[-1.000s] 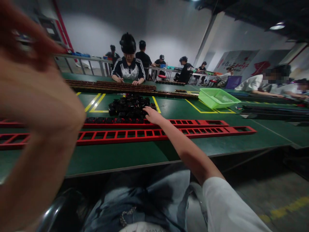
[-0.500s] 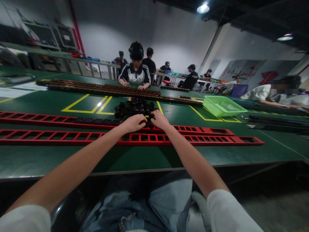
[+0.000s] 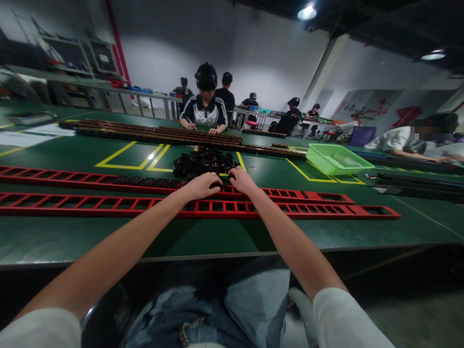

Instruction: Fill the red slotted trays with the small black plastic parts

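My left hand (image 3: 206, 185) is above the farther red slotted frame (image 3: 272, 193), its fingers curled inward. Facing it, my right hand (image 3: 242, 181) has fingers and thumb bent together at the near right edge of a heap of black parts (image 3: 203, 162). Anything between the fingers of either hand is too dark and small to make out. Black pieces (image 3: 145, 181) sit in a row in the slots of the farther frame, left of my left hand. A nearer red slotted frame (image 3: 308, 209) lies parallel, below my wrists.
Long dark brown strips (image 3: 155, 134) lie across the green table (image 3: 224, 237) beyond the heap. At right stands a light green plastic basket (image 3: 335, 162), with black strips (image 3: 420, 186) beyond it. A person (image 3: 205, 108) sits opposite; another (image 3: 402, 140) leans in at right.
My hands stay close together beside the heap, with only slight finger movement. The whole view has shifted a little, and the heap's near side is slightly more exposed.
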`<state>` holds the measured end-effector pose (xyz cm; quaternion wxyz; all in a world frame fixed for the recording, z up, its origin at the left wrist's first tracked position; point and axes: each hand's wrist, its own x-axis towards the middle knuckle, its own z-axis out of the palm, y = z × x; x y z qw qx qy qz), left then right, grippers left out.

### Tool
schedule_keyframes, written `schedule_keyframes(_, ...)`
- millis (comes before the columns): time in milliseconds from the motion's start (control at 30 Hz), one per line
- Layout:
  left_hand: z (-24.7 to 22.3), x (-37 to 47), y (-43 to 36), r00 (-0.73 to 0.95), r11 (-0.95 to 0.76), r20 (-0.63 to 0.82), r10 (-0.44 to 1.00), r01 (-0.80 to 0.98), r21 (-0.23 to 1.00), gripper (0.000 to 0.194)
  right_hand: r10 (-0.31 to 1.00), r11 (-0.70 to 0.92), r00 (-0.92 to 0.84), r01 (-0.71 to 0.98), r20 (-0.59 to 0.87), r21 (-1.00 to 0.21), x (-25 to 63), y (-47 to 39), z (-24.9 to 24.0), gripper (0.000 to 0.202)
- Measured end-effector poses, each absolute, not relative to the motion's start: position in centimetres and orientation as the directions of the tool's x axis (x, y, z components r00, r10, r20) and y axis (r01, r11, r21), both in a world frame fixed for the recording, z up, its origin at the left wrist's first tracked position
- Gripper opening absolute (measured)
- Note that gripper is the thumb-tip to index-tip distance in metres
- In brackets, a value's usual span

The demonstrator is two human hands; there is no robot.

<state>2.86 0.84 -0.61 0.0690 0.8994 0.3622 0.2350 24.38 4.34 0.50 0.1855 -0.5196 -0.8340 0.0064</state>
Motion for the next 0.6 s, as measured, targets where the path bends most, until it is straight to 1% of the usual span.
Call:
schedule_keyframes(300, -0.87, 2.83, 0.92, 0.615, -0.726, 0.389, 0.686, 0.614, 0.309, 0.024, 0.869, 0.467, -0.402, 0.859, 0.289, -0.209, 24.46, 4.38, 0.56, 0.024)
schedule_keyframes(600, -0.85, 2.83, 1.02, 0.621, -0.725, 0.376, 0.688, 0.616, 0.31, 0.027, 0.869, 0.465, -0.395, 0.859, 0.299, -0.214, 24.65, 4.91, 0.2, 0.023)
